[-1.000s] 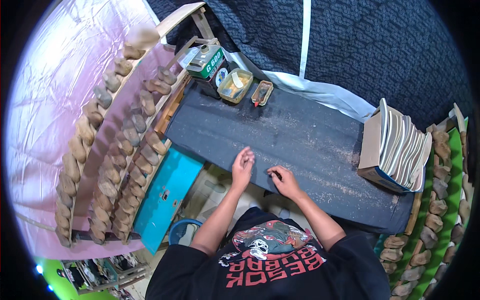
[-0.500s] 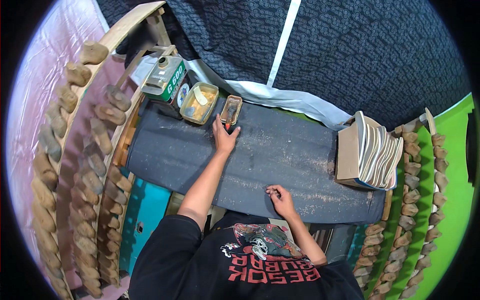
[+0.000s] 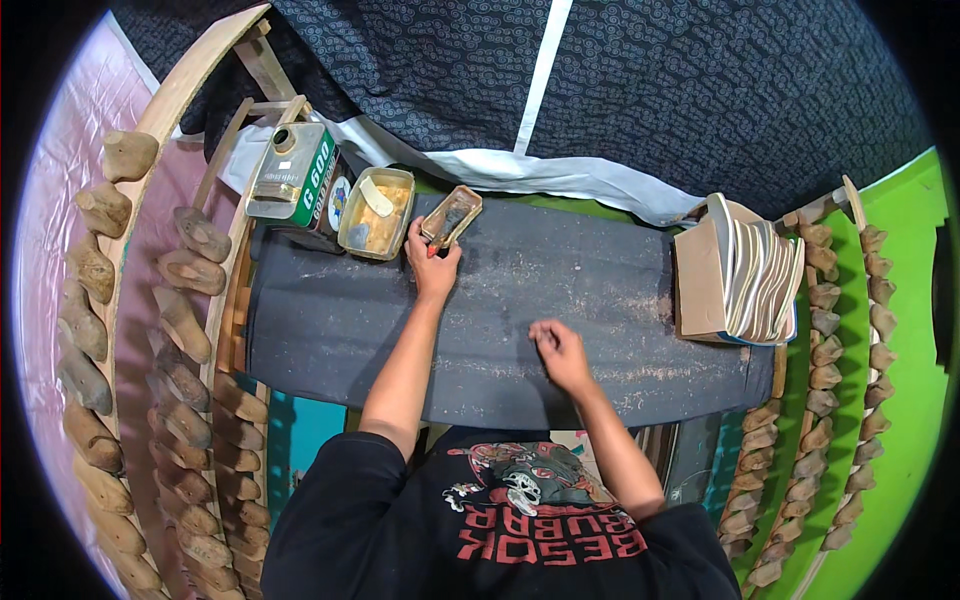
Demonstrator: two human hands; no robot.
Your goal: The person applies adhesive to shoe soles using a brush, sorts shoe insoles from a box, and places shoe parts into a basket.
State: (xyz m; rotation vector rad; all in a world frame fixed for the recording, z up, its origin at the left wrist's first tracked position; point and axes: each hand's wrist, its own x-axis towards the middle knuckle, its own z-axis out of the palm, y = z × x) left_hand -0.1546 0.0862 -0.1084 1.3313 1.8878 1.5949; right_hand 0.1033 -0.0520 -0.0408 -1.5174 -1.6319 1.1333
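My left hand (image 3: 432, 268) is closed on the near end of a small rectangular tray (image 3: 462, 196), with fingers at its left side and the thumb at its right. Dark residue coats the tray's inside, and a small red-orange handle (image 3: 433, 250) shows at its near end by my fingers. The tray sits at a slant on the dark cloth. Just left of it is a larger yellowish tub (image 3: 345, 238) with tan paste and a pale flat scraper (image 3: 376, 197) in it. Over the cloth's middle, my right hand (image 3: 560, 352) has its fingers curled in; nothing shows in them, though the fingertips are blurred.
A green and black metal can (image 3: 290, 190) stands left of the tub. At the table's right end, a cardboard box (image 3: 698, 285) holds stacked pale sole-shaped sheets (image 3: 762, 285). Racks of wooden shoe lasts (image 3: 90, 270) flank both sides. Pale debris dots the cloth (image 3: 590, 290).
My left hand has taken hold of the small tray, which has turned to a slant. My right hand has moved slightly over the cloth. The whole view has shifted a little.
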